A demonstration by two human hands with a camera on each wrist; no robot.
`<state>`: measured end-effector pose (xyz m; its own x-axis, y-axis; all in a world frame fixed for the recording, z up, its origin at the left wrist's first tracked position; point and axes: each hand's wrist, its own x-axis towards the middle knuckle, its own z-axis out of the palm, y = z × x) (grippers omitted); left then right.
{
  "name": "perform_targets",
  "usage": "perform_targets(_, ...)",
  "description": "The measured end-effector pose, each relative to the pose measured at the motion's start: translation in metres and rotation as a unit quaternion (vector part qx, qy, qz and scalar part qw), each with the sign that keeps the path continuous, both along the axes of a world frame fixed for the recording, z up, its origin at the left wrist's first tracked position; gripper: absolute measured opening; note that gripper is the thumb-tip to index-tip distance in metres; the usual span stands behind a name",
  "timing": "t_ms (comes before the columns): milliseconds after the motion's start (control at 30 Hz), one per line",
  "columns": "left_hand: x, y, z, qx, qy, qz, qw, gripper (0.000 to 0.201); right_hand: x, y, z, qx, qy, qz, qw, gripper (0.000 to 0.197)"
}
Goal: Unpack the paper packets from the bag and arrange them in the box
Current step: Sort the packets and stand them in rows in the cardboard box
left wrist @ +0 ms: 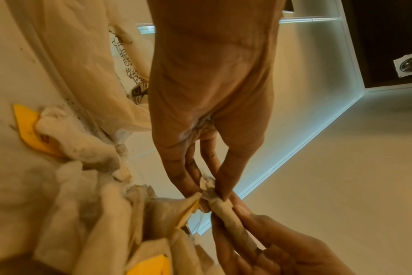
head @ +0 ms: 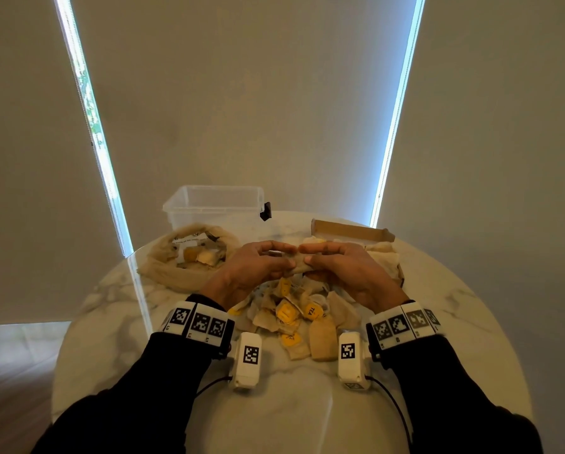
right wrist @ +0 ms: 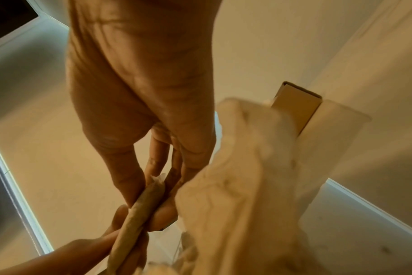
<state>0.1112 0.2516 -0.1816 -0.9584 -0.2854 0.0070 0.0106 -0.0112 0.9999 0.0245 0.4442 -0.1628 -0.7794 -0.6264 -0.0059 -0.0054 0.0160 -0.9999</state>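
Observation:
Above the middle of the table, both hands hold one twisted beige paper packet [head: 296, 265] by its ends. My left hand [head: 274, 260] pinches its left end between thumb and fingers, shown close up in the left wrist view [left wrist: 209, 191]. My right hand [head: 317, 258] pinches the other end [right wrist: 153, 191]. The packet [left wrist: 231, 221] is rolled into a thin stick [right wrist: 134, 215]. A pile of loose packets [head: 294, 312] with yellow tags lies under the hands. The beige mesh bag [head: 163, 267] sits at the left with a few packets inside. A cardboard box [head: 349, 231] lies open behind the right hand.
A clear plastic tub [head: 215, 204] stands at the table's far edge behind the bag. Crumpled beige paper [head: 385, 257] lies by the cardboard box. The round marble table [head: 454, 322] drops off on all sides. Window blinds hang behind it.

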Motion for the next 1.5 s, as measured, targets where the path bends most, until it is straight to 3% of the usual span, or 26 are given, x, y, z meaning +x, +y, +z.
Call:
perform_targets(367, 0.000, 0.000, -0.003, 0.050, 0.005, 0.016, 0.999, 0.033, -0.001, 0.000, -0.001, -0.008, -0.031, 0.019, 0.999, 0.035)
perform_targets(900, 0.000, 0.001, -0.001, 0.017, -0.016, -0.004, 1.000, 0.047, 0.002, 0.002, 0.000, -0.016, -0.036, 0.025, 0.999, 0.048)
perform_targets(1233, -0.005, 0.006, -0.003, 0.085, 0.027, -0.006, 0.996, 0.049, -0.002, 0.004, 0.002, -0.011, -0.048, 0.023, 0.999, 0.051)
perform_targets(1367, -0.006, 0.008, -0.005, 0.106, 0.033, -0.003, 0.994, 0.038, -0.006, 0.004, 0.004, 0.011, -0.047, 0.025, 0.999, 0.052)
perform_targets(1500, -0.006, 0.004, -0.010, 0.144, 0.044, 0.009, 0.989, 0.027, -0.025, 0.016, 0.027, 0.047, -0.016, -0.065, 0.997, 0.056)
